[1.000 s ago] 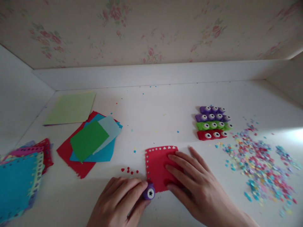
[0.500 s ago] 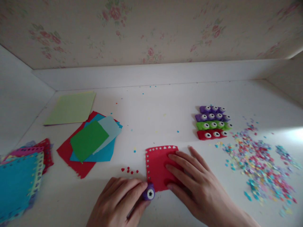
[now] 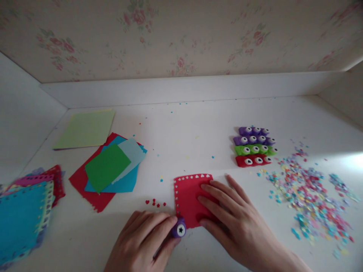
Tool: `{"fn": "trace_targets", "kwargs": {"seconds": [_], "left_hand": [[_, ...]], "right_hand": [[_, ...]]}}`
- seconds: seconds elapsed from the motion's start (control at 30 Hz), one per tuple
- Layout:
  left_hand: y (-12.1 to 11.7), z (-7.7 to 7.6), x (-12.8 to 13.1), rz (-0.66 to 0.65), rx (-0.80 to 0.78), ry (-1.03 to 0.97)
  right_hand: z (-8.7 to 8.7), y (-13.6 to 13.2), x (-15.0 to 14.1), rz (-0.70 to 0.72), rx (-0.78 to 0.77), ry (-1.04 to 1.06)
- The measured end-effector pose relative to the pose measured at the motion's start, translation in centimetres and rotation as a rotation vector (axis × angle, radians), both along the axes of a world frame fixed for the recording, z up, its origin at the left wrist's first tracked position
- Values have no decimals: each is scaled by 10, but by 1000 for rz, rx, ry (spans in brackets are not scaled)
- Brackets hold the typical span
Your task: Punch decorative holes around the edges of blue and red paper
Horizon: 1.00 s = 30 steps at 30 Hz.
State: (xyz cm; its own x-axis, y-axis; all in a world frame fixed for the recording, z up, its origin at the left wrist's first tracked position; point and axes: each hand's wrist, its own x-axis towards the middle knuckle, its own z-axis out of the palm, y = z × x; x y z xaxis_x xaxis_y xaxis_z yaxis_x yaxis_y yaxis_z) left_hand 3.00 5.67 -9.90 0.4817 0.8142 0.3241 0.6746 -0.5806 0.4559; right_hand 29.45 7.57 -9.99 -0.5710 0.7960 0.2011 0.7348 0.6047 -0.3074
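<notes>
My left hand (image 3: 146,238) is closed around a purple craft punch (image 3: 179,228) whose white button bears a black star. The punch sits at the lower left corner of a red paper square (image 3: 190,200). Small star and heart holes run along the paper's top and left edges. Spread flat over the right part of the paper is my right hand (image 3: 232,215), its fingers apart, pressing it to the table. Several small red cut-outs (image 3: 158,205) lie left of the paper, just beyond my left hand.
Rows of purple, green and red punches (image 3: 255,150) stand at right, beside a heap of colourful confetti (image 3: 309,196). At left lie loose coloured papers (image 3: 107,168), a pale green stack (image 3: 85,129) and a pile of punched sheets (image 3: 22,219). A flowered wall (image 3: 181,41) rises behind.
Almost nothing differs. The purple punch has shifted very slightly up and right at the paper's corner; my right hand stays in place on the paper.
</notes>
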Motion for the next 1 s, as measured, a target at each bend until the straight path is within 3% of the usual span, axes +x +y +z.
{"fn": "trace_targets", "kwargs": {"seconds": [0.8,1.0], "left_hand": [[-4,-1,-3,26,17,49],[-1,11,3,80,-75,-42]], "right_hand": [[-2,0,-1,0,-9,5],[0,-1,-2,-25,-36,29]]}}
